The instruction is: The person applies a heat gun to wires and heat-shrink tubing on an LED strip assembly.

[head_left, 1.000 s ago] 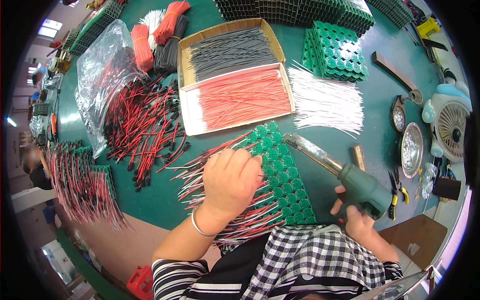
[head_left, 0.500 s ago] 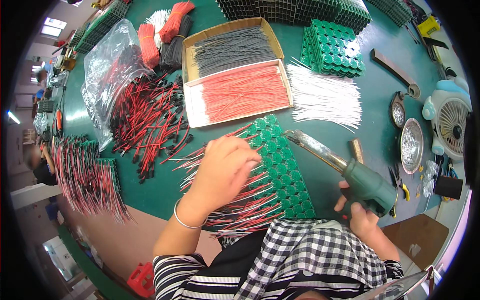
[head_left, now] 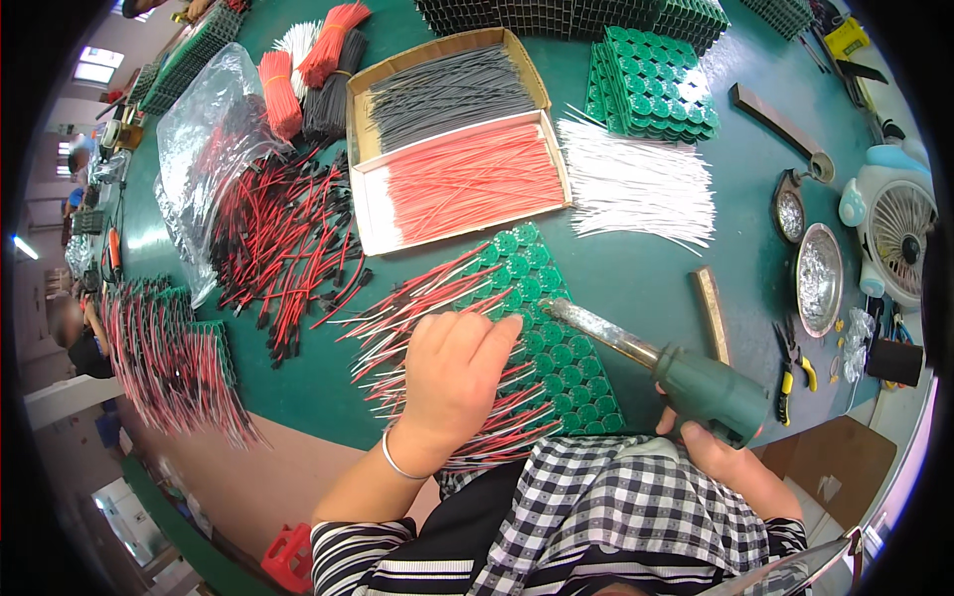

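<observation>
A green circuit board panel (head_left: 571, 363) made of round sections lies on the table in front of me, with rows of red and white wires (head_left: 417, 298) sticking out to its left. Over these wires, my left hand (head_left: 457, 368) is closed in a pinch at the panel; whatever is between the fingertips is hidden. My right hand (head_left: 701, 442) grips a green-bodied soldering gun (head_left: 711, 392) by its underside. Its metal tip reaches the panel just right of my left fingertips; whether it touches, I cannot tell.
Boxes of black wires (head_left: 447, 94) and red wires (head_left: 472, 179) stand ahead, beside loose white wires (head_left: 641, 184). Red-black leads (head_left: 288, 238) lie left. Stacked green panels (head_left: 656, 84) sit far right. A metal dish (head_left: 818, 283), pliers (head_left: 787, 382) and fan (head_left: 899, 233) are at right.
The soldering gun has come down and left, bringing its tip to the panel near my left fingertips. My left hand has shifted slightly nearer to me along the wires.
</observation>
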A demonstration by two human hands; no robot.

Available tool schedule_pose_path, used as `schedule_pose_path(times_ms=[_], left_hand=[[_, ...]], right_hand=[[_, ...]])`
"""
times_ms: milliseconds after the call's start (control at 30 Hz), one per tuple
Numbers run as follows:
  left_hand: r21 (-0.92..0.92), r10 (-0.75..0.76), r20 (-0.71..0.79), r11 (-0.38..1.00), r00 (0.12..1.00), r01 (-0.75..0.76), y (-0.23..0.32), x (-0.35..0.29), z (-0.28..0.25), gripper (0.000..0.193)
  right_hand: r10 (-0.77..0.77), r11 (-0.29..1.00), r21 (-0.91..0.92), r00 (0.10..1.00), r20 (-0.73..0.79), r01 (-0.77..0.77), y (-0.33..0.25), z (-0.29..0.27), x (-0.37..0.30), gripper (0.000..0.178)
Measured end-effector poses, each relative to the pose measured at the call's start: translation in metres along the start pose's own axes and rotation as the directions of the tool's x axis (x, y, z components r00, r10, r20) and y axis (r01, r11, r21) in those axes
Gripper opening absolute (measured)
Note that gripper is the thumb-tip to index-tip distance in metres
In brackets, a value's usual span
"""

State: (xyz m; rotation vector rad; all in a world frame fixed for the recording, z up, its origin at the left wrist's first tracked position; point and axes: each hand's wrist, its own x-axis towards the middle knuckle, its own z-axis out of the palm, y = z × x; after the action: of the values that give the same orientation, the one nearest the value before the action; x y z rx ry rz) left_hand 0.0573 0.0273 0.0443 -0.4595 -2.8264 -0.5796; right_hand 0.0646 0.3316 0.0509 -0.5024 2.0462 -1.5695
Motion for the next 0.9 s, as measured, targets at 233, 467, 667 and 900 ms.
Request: schedule_pose_path(times_ms=[233,467,667,900], left_hand=[[-0.063,0.012,-0.091,0.998,0.996,-0.018,-0.003,0.000,0.013,0.023],[-0.071,0.005,-0.080,0.997,0.997,-0.011,-0.003,0.002,0.012,0.021],[-0.071,0.002,-0.075,0.997,0.997,-0.007,-0.003,0.003,0.013,0.021],[-0.073,-0.008,-0.059,0.997,0.998,0.004,-0.002,0.003,0.012,0.021]], right_hand=[[0.082,0.981,-0.174,0.995,-0.059,-0.091,-0.005,0.006,0.001,0.026],[0.041,0.980,-0.194,0.999,-0.017,-0.043,-0.008,0.005,0.008,0.029],[0.048,0.969,-0.240,0.999,-0.018,-0.051,0.000,0.007,0.002,0.030],[0.009,0.995,-0.097,0.993,-0.116,-0.021,-0.008,0.010,0.009,0.014]])
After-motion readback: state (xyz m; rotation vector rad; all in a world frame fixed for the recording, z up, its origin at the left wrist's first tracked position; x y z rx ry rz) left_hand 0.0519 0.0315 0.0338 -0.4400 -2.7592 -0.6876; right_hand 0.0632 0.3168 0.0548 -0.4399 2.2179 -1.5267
